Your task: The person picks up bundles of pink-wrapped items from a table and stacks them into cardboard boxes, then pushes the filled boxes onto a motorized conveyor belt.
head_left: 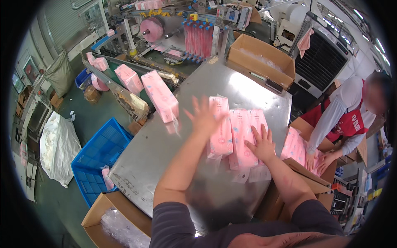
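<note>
Three long pink plastic-wrapped packs stand or lie side by side on the metal table: a left pack (pixel 220 134), a middle pack (pixel 239 138) and a right pack (pixel 257 118). My left hand (pixel 203 118), fingers spread and slightly blurred, is at the left pack's left side, its thumb over the pack; whether it touches is unclear. Flat on the middle and right packs rests my right hand (pixel 263 144), fingers apart. Another pink pack (pixel 162 97) comes off the conveyor end onto the table's left edge, with a further pack (pixel 129 78) behind it.
The metal table (pixel 182 165) fills the middle. Around it are a blue crate (pixel 97 159), a carton of clear plastic (pixel 120 219) and an open carton (pixel 260 53). At right, a co-worker (pixel 343 107) presses packs into a carton (pixel 308 175). Machinery (pixel 198 39) stands behind.
</note>
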### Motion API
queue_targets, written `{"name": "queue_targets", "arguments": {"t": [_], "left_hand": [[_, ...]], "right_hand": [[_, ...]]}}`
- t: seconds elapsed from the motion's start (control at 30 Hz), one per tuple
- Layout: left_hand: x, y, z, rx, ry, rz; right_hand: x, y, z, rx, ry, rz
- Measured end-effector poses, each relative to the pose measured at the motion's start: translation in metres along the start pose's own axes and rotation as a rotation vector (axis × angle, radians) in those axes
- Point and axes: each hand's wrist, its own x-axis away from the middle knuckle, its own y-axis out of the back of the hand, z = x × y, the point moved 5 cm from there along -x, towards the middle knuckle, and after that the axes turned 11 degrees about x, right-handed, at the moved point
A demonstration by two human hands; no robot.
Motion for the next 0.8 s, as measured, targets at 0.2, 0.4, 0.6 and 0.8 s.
{"name": "queue_targets", "arguments": {"t": [0.2, 0.4, 0.6, 0.8], "left_hand": [[-0.01, 0.037, 0.106, -0.026, 0.348, 0.116], [0.054, 0.005, 0.022, 0.07, -0.032, 0.204], [-0.033, 0.073, 0.078, -0.065, 0.254, -0.369], [0.01, 0.033, 0.103, -0.191, 0.101, 0.216]], "right_hand": [[-0.008, 0.007, 0.017, 0.028, 0.011, 0.006], [-0.028, 0.002, 0.008, 0.007, -0.064, 0.029], [-0.048, -0.001, 0.008, -0.077, -0.147, -0.024], [-0.085, 0.006, -0.011, -0.184, -0.169, 0.05]]}}
